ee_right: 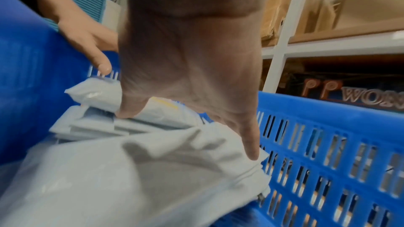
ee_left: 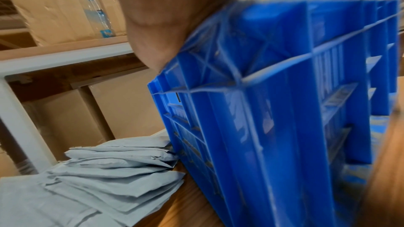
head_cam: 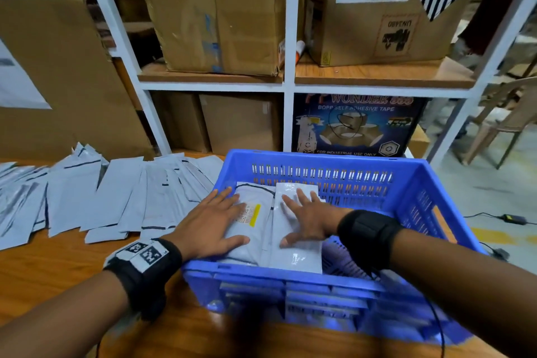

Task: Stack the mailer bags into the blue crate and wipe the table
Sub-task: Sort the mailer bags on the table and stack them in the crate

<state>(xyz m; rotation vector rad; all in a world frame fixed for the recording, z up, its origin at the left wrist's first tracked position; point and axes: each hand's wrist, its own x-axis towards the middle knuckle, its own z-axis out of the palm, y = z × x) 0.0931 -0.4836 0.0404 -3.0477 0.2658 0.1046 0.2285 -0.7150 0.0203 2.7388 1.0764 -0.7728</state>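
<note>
In the lower centre of the head view, both hands are lying flat, fingers spread and straight, on a small stack of grey mailer bags (head_cam: 263, 229) inside the blue crate (head_cam: 418, 180). The left hand (head_cam: 213, 222) is pressing the bag with the yellow label, and the right hand (head_cam: 308, 219) is pressing the bag overlapping it to the right; neither hand is curling round anything, and the two are sitting a little apart. The flat palms look meant to settle and square the stack so that later bags will lie level, not to lift it. The stack is filling the left part of the crate, hard by its left and near walls, while the right half is showing bare slotted floor and wall, so there is free room there. In the right wrist view, the bags' right edge is lying just beside the perforated far wall. The crate is standing on the wooden table (head_cam: 43, 267), its near wall close to the lower frame edge. To the left of the frame, many loose mailer bags (head_cam: 122, 195) are fanning out across the table, the nearest touching the crate's left wall, as the left wrist view shows. Stacking is therefore looking barely begun and wiping not yet possible. Behind, white shelving (head_cam: 287, 87) is holding cardboard boxes (head_cam: 220, 11).
</note>
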